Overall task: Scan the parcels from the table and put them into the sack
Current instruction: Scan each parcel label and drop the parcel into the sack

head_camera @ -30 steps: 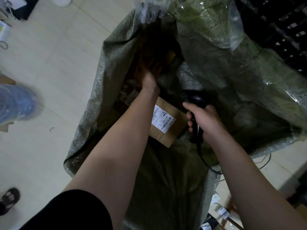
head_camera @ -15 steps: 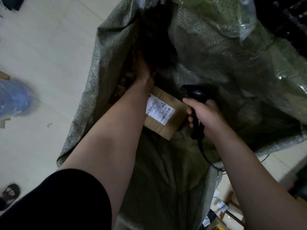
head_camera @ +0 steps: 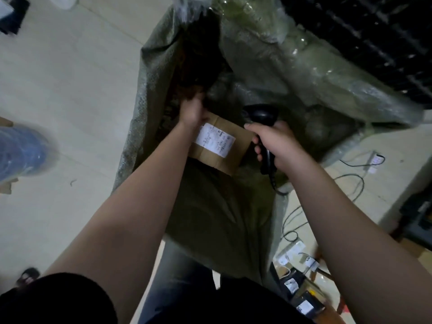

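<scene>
A large green woven sack (head_camera: 149, 90) stands open on the floor in front of me. Inside it lies a brown cardboard parcel (head_camera: 238, 148) with a white shipping label (head_camera: 215, 141) facing up. My left hand (head_camera: 191, 111) reaches into the sack at the parcel's far left corner. Its fingers point into the dark interior and are partly hidden. My right hand (head_camera: 278, 143) is closed round the handle of a black barcode scanner (head_camera: 261, 115), just right of the parcel, above the sack's mouth. The scanner's cable (head_camera: 275, 185) hangs down from it.
More labelled parcels (head_camera: 304, 305) lie at the lower right. Cables (head_camera: 350, 183) and a power strip (head_camera: 376, 160) run over the floor at right. A black crate (head_camera: 374, 31) is at top right, a blurred blue object (head_camera: 21, 153) at left, a sandal (head_camera: 28, 274) at lower left.
My left hand has drawn back from deep inside the sack to the parcel's far edge. My right hand with the scanner stays beside the parcel.
</scene>
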